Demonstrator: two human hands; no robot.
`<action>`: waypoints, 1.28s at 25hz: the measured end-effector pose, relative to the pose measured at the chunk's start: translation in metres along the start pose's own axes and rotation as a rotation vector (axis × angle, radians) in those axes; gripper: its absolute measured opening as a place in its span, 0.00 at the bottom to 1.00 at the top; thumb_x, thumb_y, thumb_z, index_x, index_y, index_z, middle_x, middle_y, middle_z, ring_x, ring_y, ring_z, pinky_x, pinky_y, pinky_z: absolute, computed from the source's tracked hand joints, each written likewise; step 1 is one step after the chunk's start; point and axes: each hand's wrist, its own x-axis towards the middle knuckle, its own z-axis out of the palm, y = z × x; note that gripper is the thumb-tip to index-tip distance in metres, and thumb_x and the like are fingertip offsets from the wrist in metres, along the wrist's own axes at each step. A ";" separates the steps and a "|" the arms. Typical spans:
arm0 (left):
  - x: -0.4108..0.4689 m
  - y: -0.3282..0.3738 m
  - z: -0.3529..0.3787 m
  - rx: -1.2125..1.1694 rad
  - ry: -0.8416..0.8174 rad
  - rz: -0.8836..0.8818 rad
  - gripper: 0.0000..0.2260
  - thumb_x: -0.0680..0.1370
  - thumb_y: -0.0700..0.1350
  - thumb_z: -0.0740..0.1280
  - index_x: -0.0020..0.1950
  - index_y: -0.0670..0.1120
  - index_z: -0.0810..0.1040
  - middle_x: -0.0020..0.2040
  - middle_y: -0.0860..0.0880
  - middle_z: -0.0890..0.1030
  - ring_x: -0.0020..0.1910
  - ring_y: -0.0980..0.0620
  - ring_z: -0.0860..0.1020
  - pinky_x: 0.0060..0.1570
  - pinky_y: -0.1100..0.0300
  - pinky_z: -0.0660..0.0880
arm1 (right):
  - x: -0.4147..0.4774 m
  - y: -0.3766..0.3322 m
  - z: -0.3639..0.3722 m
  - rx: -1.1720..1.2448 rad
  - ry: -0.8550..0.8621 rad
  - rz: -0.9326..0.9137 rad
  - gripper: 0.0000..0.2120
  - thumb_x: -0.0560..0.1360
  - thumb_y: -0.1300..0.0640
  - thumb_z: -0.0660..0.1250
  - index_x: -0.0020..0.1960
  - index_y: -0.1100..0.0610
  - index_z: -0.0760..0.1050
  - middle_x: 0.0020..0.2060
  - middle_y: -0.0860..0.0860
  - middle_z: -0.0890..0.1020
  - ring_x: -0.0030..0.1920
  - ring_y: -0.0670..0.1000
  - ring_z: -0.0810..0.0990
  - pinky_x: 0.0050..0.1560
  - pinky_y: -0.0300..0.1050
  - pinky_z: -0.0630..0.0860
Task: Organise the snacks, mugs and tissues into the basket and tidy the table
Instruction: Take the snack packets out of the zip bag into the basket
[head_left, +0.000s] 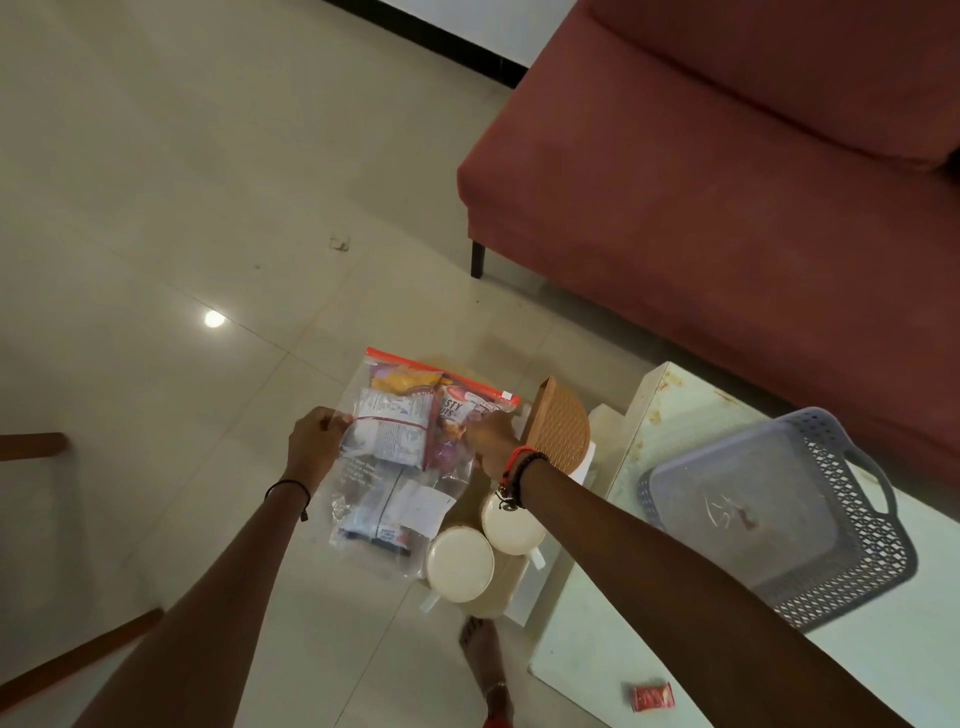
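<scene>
Rust-red upholstery covers the sofa (727, 182) behind a white table (649, 623), where a grey perforated basket (779, 514) sits near the far edge. A clear zip bag of snacks (400, 447) hangs above the tiled floor — the left hand (314, 441) pinches its left edge, the right hand (493, 436) clasps its right side. Below it stand two cream mugs (460, 564) beside a brown woven tissue box (563, 423). A small red sachet (652, 696) lies on the table's near corner.

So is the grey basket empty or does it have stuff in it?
Empty of snacks, mugs and tissues: the grey basket on the white table shows its bare bottom, with only a small red mark.
</scene>
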 end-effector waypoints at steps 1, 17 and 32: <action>-0.007 0.003 -0.004 -0.019 0.042 0.007 0.10 0.77 0.42 0.63 0.49 0.34 0.76 0.48 0.36 0.80 0.46 0.40 0.76 0.47 0.52 0.70 | -0.004 -0.001 -0.001 0.009 0.005 -0.014 0.20 0.76 0.72 0.57 0.68 0.69 0.64 0.47 0.55 0.77 0.31 0.44 0.66 0.25 0.35 0.63; -0.188 0.176 -0.031 -0.486 0.491 0.505 0.05 0.79 0.41 0.61 0.49 0.40 0.73 0.44 0.49 0.77 0.44 0.55 0.74 0.42 0.76 0.68 | -0.178 -0.055 -0.175 0.665 -0.175 -0.469 0.19 0.68 0.75 0.64 0.51 0.56 0.68 0.39 0.52 0.81 0.37 0.48 0.82 0.41 0.44 0.79; -0.402 0.280 0.132 -0.564 0.261 0.579 0.09 0.79 0.43 0.63 0.51 0.38 0.75 0.50 0.39 0.81 0.48 0.50 0.75 0.45 0.64 0.67 | -0.303 0.083 -0.479 0.449 0.299 -0.863 0.08 0.75 0.67 0.66 0.54 0.66 0.76 0.36 0.52 0.80 0.31 0.40 0.79 0.34 0.33 0.78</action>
